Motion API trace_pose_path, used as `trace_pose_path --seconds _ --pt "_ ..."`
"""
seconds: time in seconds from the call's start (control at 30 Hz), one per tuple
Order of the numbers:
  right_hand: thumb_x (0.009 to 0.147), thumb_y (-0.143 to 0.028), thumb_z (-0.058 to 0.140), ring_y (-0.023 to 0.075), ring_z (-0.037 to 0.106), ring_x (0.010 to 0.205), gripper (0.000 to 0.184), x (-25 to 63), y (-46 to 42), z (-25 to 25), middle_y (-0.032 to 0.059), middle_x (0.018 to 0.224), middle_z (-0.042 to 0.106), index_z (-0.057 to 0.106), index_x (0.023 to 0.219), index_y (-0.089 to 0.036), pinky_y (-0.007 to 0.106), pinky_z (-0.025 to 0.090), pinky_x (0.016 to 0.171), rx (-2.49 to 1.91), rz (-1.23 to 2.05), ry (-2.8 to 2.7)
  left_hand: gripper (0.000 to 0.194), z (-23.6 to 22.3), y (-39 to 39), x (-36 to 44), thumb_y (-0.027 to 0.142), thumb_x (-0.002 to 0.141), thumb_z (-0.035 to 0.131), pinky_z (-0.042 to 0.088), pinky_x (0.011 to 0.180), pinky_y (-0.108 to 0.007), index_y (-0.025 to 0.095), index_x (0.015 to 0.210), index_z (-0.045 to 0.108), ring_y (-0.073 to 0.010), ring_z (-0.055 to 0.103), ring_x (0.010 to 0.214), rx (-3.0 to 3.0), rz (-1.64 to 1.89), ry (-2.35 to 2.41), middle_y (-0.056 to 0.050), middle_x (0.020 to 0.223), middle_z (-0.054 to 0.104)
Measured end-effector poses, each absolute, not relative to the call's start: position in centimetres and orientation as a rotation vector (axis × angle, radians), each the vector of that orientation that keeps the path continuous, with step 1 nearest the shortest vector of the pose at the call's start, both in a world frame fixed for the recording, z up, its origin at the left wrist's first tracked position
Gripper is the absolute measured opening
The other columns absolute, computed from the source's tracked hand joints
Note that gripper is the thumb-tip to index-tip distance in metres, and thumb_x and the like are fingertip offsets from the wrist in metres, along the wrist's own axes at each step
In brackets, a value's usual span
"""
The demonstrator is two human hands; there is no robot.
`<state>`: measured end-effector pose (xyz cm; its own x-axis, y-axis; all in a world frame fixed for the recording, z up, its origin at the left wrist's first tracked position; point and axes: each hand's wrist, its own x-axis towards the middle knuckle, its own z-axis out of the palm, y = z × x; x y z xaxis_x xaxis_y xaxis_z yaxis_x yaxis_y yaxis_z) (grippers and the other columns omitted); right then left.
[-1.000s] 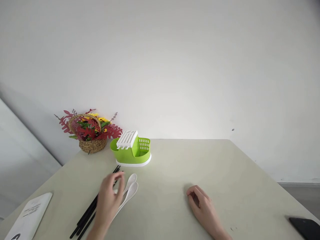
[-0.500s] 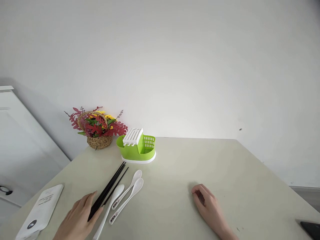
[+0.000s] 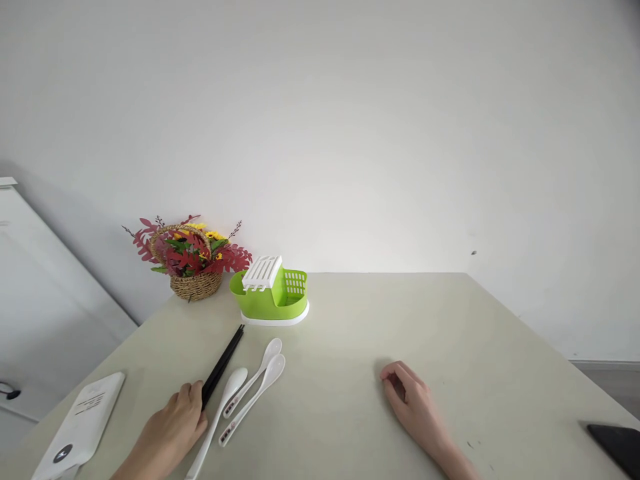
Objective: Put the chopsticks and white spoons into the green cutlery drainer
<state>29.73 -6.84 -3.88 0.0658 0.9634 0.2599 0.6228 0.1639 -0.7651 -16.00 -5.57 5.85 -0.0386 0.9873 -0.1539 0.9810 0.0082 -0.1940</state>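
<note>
My left hand [image 3: 183, 417] is closed around the lower end of a bundle of black chopsticks [image 3: 223, 367], which point away from me toward the green holder. Just right of that hand lie three white spoons: a longer one [image 3: 234, 385] closest to it, and two smaller ones [image 3: 273, 348] [image 3: 275, 368] with small printed marks on their handles. Resting on the table to the right, my right hand [image 3: 409, 393] has its fingers curled in; I make out nothing in it.
A green and white utensil holder [image 3: 265, 305] stands beyond the chopsticks, beside a wicker basket of artificial flowers [image 3: 196, 285]. At the left edge lies a white power bank-like device [image 3: 83, 423]; a black phone-like object [image 3: 617, 443] lies far right. A wall rises behind the table [image 3: 350, 333].
My left hand has moved slightly right and its fingers have closed on the chopsticks. The chopstick that lay apart is gathered with the others. My right hand keeps its pose.
</note>
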Motion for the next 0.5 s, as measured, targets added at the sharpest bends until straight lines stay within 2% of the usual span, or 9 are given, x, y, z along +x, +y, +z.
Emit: trace_pose_path --seconds 0.13,0.3,0.5 --pt "0.099 -0.033 0.044 0.0153 0.052 0.06 0.018 29.8 -6.9 -3.4 0.0002 0.087 0.066 0.06 0.092 -0.027 0.027 0.044 0.057 -1.541 0.546 -1.651 0.037 6.7 -5.9 -15.6 0.011 0.093 0.033 0.049 0.066 -0.034 0.009 0.118 0.06 -0.0298 0.069 0.095 -2.14 0.518 -2.226 -0.018 0.112 0.069" --pt "0.098 -0.031 0.045 0.0157 0.053 0.063 0.016 29.8 -6.9 -3.4 0.0002 0.087 0.066 0.06 0.093 -0.027 0.028 0.044 0.059 -1.546 0.539 -1.653 0.029 7.3 -6.0 -15.7 0.009 0.094 0.038 0.048 0.067 -0.031 0.009 0.113 0.06 -0.0281 0.073 0.09 -2.106 0.53 -2.301 -0.016 0.106 0.071" --pt "0.098 -0.029 0.045 0.0158 0.053 0.065 0.015 30.0 -6.8 -3.9 0.0009 0.089 0.066 0.059 0.094 -0.027 0.029 0.044 0.06 -1.548 0.565 -1.652 0.041 7.1 -5.9 -14.9 -0.001 0.08 0.043 0.047 0.065 -0.034 0.005 0.118 0.059 -0.032 0.074 0.082 -2.05 0.613 -2.284 -0.019 0.106 0.068"
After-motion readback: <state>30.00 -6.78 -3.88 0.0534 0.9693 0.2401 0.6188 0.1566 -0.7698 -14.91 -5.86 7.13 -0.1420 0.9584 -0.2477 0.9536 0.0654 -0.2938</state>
